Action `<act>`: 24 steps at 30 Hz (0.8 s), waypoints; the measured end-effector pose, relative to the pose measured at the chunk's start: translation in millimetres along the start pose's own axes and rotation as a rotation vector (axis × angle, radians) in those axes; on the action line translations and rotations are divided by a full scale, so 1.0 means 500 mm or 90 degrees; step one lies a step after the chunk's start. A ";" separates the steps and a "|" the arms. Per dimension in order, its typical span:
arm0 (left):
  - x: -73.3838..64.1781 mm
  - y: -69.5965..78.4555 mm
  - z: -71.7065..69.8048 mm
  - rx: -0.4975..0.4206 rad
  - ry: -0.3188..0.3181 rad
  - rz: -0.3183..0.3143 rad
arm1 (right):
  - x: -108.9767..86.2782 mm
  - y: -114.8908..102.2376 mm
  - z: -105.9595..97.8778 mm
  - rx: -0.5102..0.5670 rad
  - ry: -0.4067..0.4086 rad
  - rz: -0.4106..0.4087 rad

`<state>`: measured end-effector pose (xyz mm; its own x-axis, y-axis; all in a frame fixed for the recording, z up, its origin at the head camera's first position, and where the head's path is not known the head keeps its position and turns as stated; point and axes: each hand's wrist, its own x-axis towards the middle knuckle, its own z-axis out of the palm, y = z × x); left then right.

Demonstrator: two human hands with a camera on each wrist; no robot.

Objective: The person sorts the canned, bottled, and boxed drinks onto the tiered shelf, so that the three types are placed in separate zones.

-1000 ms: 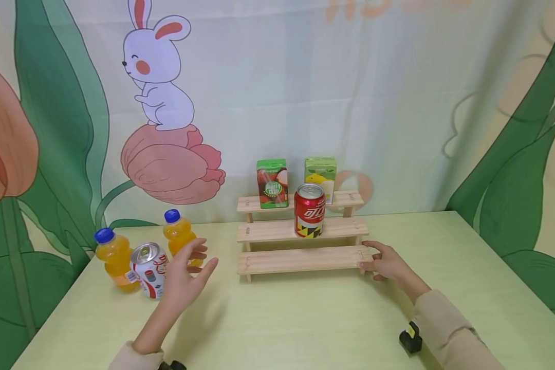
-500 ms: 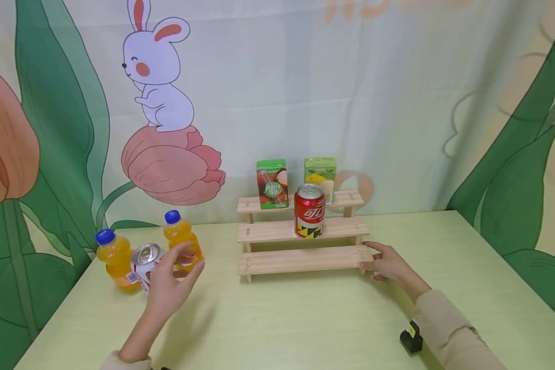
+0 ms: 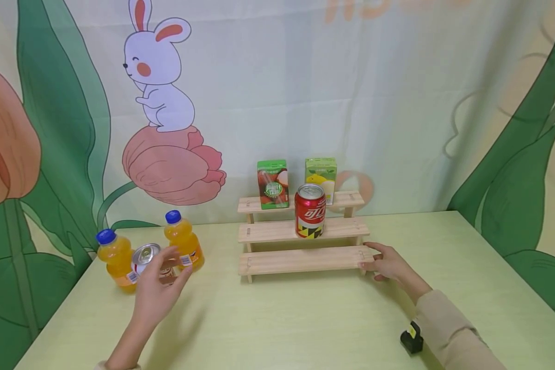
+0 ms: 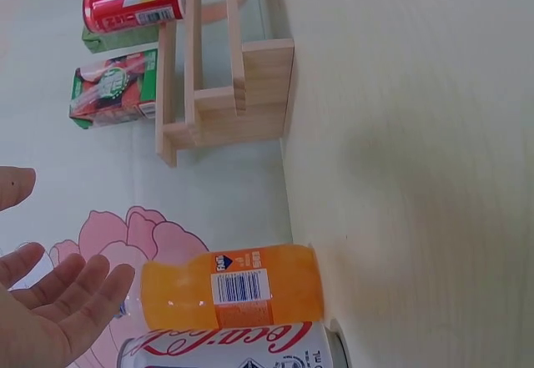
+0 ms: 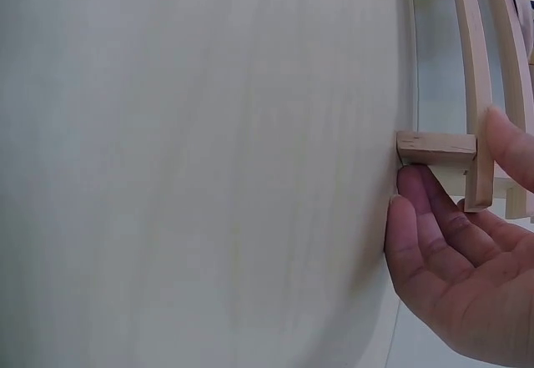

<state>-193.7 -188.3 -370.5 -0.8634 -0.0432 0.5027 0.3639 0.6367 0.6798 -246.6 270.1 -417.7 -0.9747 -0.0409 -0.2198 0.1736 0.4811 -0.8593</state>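
My left hand [image 3: 154, 300] is raised in front of a white Coca-Cola can [image 3: 144, 253], fingers loosely bent and apart, holding nothing. In the left wrist view the can [image 4: 242, 353] lies beyond the fingertips, with a gap. Two orange soda bottles with blue caps flank it, one on the left [image 3: 114, 259] and one on the right [image 3: 189, 246]. My right hand [image 3: 388, 263] grips the right end of a three-step wooden shelf [image 3: 300, 261]. In the right wrist view its thumb lies on the lowest step [image 5: 477, 76], and the fingers curl beside the leg.
A red cola can [image 3: 310, 211] stands on the middle step. On the top step are a red-and-green juice box [image 3: 273, 186] and a light green juice box [image 3: 320, 168]. A printed curtain [image 3: 398, 103] hangs behind the table [image 3: 305, 324]. A small black device [image 3: 411, 339] is by the right sleeve.
My left hand has moved left and toward me, from beside the right bottle to in front of the white can. My right hand and the shelf stay put.
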 end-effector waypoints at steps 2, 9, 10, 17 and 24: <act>-0.002 0.000 -0.006 0.005 -0.007 -0.014 | 0.000 0.000 0.000 0.000 0.000 0.000; -0.010 -0.006 -0.023 0.008 -0.006 -0.049 | -0.001 -0.001 -0.001 -0.002 0.000 -0.007; -0.012 -0.006 -0.026 0.010 -0.004 -0.051 | -0.001 -0.001 -0.001 -0.001 -0.001 -0.008; -0.014 -0.013 -0.038 0.018 0.011 -0.061 | -0.002 -0.001 -0.002 0.005 -0.002 -0.011; -0.022 -0.019 -0.052 0.009 0.033 -0.084 | -0.005 -0.003 -0.005 0.009 -0.015 -0.018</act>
<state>-178.5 -213.6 -368.6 -0.8840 -0.1677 0.4364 0.2424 0.6338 0.7345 -244.8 271.6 -414.5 -0.9757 -0.0748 -0.2058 0.1480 0.4671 -0.8717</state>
